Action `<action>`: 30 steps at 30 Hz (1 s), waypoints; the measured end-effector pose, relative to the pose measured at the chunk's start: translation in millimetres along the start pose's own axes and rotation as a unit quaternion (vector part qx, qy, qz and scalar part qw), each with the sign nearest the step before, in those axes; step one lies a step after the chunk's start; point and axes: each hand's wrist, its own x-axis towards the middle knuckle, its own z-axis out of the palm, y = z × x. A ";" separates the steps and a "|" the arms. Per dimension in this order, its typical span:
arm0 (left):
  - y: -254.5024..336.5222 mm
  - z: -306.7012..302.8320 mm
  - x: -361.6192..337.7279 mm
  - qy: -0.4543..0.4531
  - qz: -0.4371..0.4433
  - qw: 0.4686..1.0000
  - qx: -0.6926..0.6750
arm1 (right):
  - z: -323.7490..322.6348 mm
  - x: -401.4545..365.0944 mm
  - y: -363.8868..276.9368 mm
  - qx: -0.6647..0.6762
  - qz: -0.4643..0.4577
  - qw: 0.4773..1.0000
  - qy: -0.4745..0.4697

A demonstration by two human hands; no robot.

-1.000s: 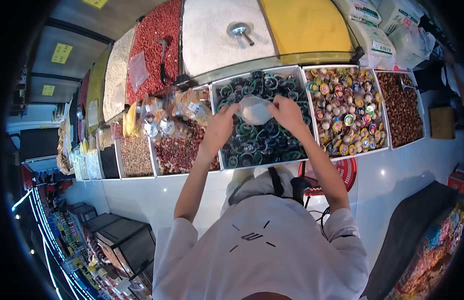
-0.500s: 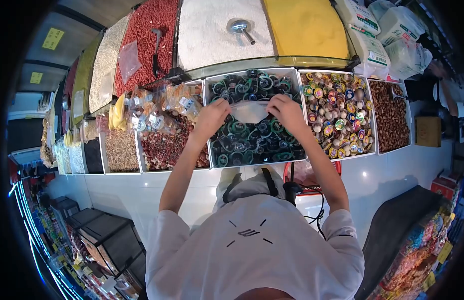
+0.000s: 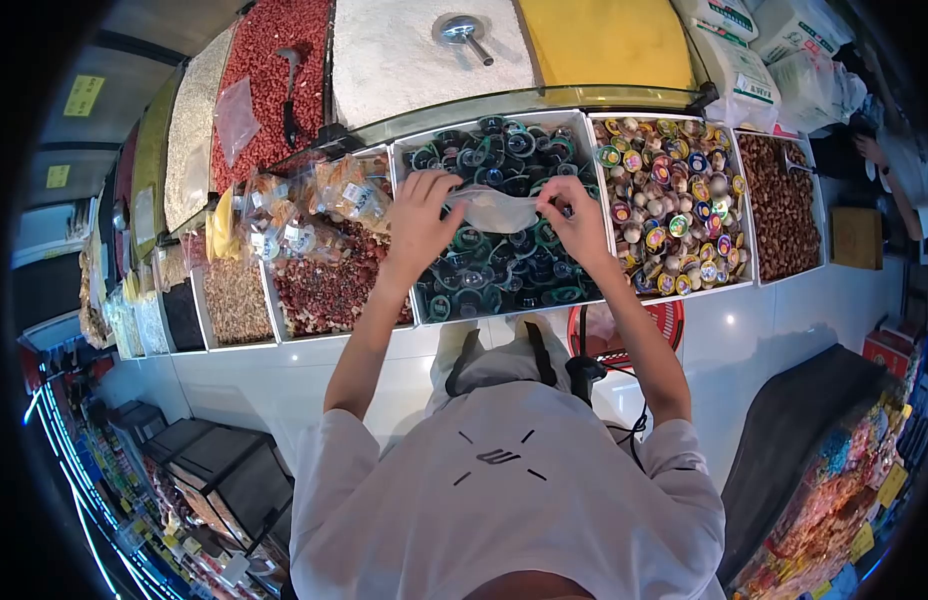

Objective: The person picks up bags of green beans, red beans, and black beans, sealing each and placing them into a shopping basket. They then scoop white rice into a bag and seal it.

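A clear plastic bag (image 3: 497,212) stretches between my two hands, above a bin of dark round cups with green rims (image 3: 484,270). My right hand (image 3: 574,212) pinches the bag's right end between thumb and fingers. At the bag's left end is my left hand (image 3: 422,215), its fingers spread and a gap between thumb and forefinger. The left thumb touches the bag. Whatever the bag holds, if anything, cannot be made out.
To the right is a bin of small, colourful lidded cups (image 3: 674,215); to the left, packaged goods (image 3: 304,215) lie over dried food. A metal scoop (image 3: 464,35) rests in white grain behind the low glass edge. A red basket (image 3: 634,330) stands below the bins.
My left hand has loosened from a pinch into spread fingers. The bag looks wider between my hands. The view has shifted slightly.
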 end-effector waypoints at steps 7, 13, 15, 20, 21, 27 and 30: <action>37.8 44.1 13.5 0.000 0.099 0.995 0.010 | 12.7 -1.9 -1.4 0.035 0.019 0.998 0.040; 38.9 54.5 12.2 -0.013 0.096 0.995 -0.024 | 12.6 -3.9 -0.7 0.018 -0.014 0.999 0.048; 39.8 56.0 10.6 -0.011 0.101 0.995 -0.024 | 14.2 -5.6 1.9 0.033 -0.012 0.998 0.047; 35.9 52.0 5.3 -0.005 0.088 0.996 -0.035 | 18.2 -6.3 7.6 0.081 -0.016 0.994 0.069; 36.6 51.9 4.9 -0.001 0.092 0.995 -0.035 | 17.2 -6.3 6.8 0.079 -0.021 0.994 0.071; 37.1 51.2 2.6 0.006 0.083 0.996 -0.019 | 14.9 -11.4 -4.1 0.018 -0.021 0.998 0.049; 32.6 55.9 1.6 0.006 0.078 0.997 -0.005 | 17.9 -10.5 -4.9 0.025 -0.024 0.998 0.058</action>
